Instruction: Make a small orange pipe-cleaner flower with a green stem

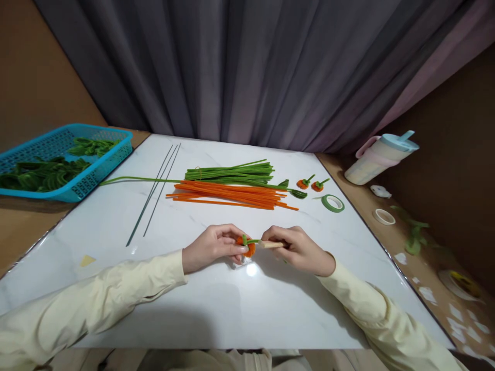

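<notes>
Pinched between the thumb and fingers of my left hand [220,246] is a small orange pipe-cleaner persimmon [251,250] with a green stem, which points right. My right hand [299,249] is closed around a flat, pale wooden stick [270,244]. Its tip meets the end of the green stem or lies just beside it; I cannot tell which. Beneath my left fingertips is a small clear or whitish item, partly hidden. Ahead of my hands lie a bundle of orange pipe cleaners [232,195] and a bundle of green pipe cleaners [230,173].
Two finished orange pieces [302,183] and a roll of green tape [333,203] lie on the right. Dark thin wires [154,193] are on the left, near a blue basket [116,149] of green leaves. A tumbler [377,157] and paper scraps [427,294] are beyond the table's right edge.
</notes>
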Demonstrator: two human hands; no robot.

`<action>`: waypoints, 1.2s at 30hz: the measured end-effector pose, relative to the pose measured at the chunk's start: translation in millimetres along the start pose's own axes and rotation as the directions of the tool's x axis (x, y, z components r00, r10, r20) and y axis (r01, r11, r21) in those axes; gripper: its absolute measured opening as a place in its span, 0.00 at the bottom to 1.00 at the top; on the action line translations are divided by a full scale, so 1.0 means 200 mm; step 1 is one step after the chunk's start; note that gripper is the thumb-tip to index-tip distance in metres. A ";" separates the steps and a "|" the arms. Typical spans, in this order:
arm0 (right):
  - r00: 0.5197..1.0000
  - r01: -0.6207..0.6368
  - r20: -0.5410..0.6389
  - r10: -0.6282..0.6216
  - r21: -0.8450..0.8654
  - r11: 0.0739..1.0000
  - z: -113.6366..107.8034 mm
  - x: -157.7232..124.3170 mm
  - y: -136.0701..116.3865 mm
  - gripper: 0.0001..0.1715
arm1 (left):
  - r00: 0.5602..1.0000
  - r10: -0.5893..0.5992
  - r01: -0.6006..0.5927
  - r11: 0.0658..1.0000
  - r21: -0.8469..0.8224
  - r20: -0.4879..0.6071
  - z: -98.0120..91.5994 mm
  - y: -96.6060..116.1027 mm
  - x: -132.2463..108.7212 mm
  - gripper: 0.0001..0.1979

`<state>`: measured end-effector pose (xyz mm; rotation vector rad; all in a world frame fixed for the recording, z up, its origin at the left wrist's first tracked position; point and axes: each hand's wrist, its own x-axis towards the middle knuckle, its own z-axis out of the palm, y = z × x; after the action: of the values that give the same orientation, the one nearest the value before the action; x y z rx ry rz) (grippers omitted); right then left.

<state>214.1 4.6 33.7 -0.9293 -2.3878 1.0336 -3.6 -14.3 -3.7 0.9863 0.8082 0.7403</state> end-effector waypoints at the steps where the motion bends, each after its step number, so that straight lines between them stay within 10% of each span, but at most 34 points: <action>1: 1.000 -0.010 0.004 0.010 0.021 1.000 0.00 0.00 0.00 0.13 | 1.000 -0.004 0.004 1.000 -0.004 0.002 0.00 0.00 0.00 0.16; 23: 0.982 -0.169 -0.041 0.185 0.257 0.952 0.05 0.00 -0.01 0.09 | 0.996 0.087 -0.087 0.996 -0.024 -0.027 0.00 0.00 0.00 0.23; 36: 0.959 -0.133 -0.206 0.194 0.279 0.951 0.24 0.01 -0.08 0.02 | 0.999 0.040 -0.046 0.904 -0.426 -0.024 0.02 -0.01 0.00 0.13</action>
<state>179.4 -25.8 14.0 -1.0972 -1.9536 1.1967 0.1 -17.2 -5.1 0.6040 0.6008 0.9174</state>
